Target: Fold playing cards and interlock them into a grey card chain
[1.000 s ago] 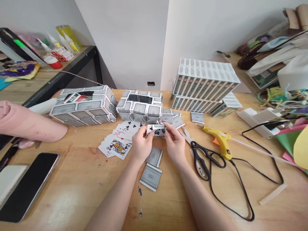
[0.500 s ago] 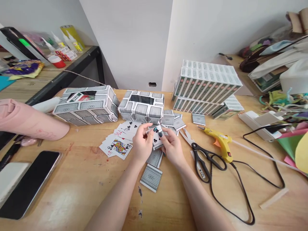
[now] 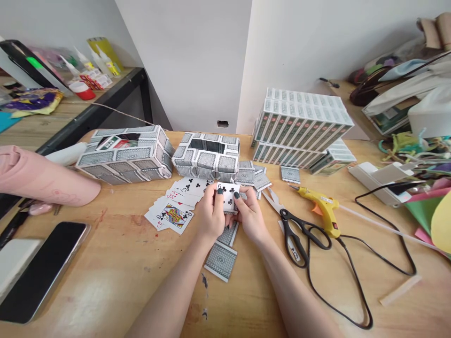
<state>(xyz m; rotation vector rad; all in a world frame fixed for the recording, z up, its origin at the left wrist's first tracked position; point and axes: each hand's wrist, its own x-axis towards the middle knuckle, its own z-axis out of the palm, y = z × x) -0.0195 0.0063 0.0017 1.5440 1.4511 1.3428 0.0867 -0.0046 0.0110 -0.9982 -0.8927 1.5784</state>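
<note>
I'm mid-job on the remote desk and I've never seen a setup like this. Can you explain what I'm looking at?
There's no machine here: these are a person's own bare left hand and right hand. The view comes from a camera worn on their head, looking forward and down, so the forearms rise from the bottom edge.

Both hands have their grip on a playing card with black clubs facing the camera.

On the wooden table, face-up cards are spread to the left of the hands. Two boxes covered in cards stand behind. To the right lie black-handled scissors and a yellow glue gun; a phone is at far left.
</note>
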